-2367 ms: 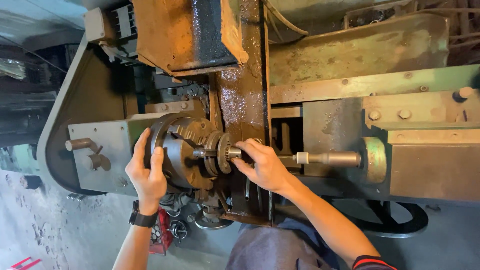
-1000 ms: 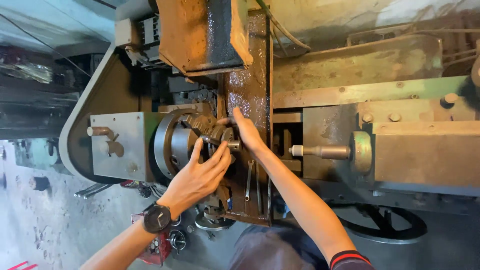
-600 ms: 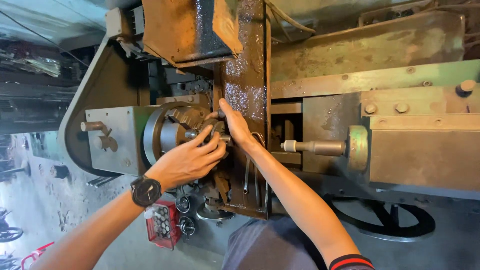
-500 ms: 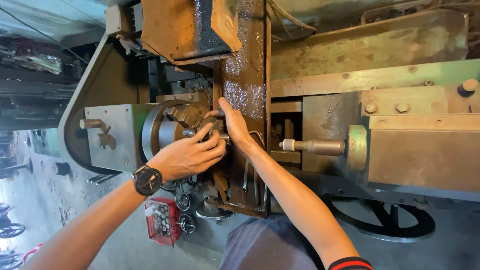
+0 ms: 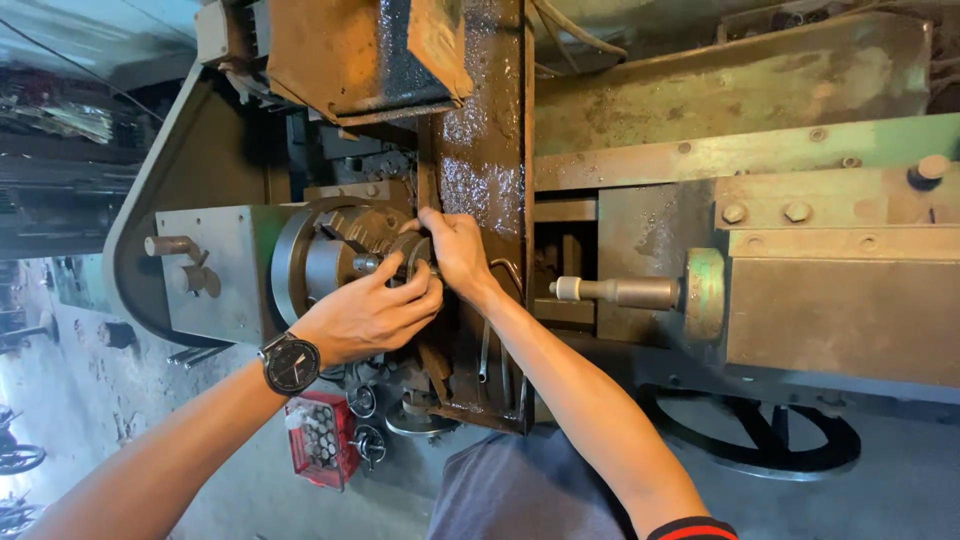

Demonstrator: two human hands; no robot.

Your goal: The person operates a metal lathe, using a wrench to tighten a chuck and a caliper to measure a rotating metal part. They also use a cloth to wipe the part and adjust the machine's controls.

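Observation:
A round steel lathe chuck [image 5: 318,255] sits on the grey headstock [image 5: 215,270]. A small metal part [image 5: 378,263] sticks out of the chuck's jaws. My left hand [image 5: 368,315], with a black wristwatch [image 5: 291,363] on its wrist, curls over the part from below. Coming in from the right, my right hand [image 5: 455,250] pinches the same part from above. The fingers of both hands meet at the chuck's face and hide most of the part.
An oily, rusty carriage slab [image 5: 485,140] stands right behind my hands. The tailstock spindle [image 5: 615,292] points at the chuck from the green tailstock [image 5: 830,300]. Below are a black handwheel [image 5: 760,440] and a red box of small parts [image 5: 318,438].
My left hand has left the chuck's rim and come across to the part at the chuck's face, joining my right hand there. The view has shifted slightly.

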